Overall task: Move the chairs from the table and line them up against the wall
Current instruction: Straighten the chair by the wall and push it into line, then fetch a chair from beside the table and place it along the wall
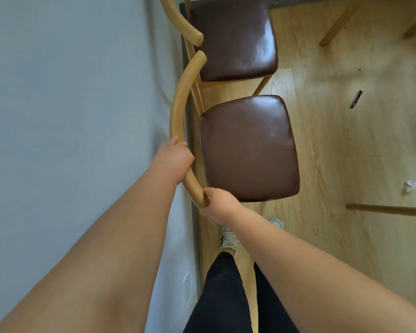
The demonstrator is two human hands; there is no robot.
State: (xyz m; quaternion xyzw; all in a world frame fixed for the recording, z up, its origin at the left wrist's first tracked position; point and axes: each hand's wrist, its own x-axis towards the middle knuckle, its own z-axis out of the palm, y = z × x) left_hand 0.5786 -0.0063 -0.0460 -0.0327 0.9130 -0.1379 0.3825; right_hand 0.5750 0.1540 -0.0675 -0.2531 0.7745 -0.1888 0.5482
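The near chair (247, 147), brown-seated, is seen at the centre, its curved wooden back rail (178, 102) set just beside the grey wall (70, 116) at nine o'clock. The rail is gripped by both hands: the left hand (174, 159) is curled round its lower part, and the right hand (220, 205) is clamped on its near end at six o'clock. A second chair (235, 39) is seen at twelve o'clock, likewise along the wall, the two rail ends near each other. A crumpled paper (410, 186) is seen on the wooden floor (334, 140) at three o'clock.
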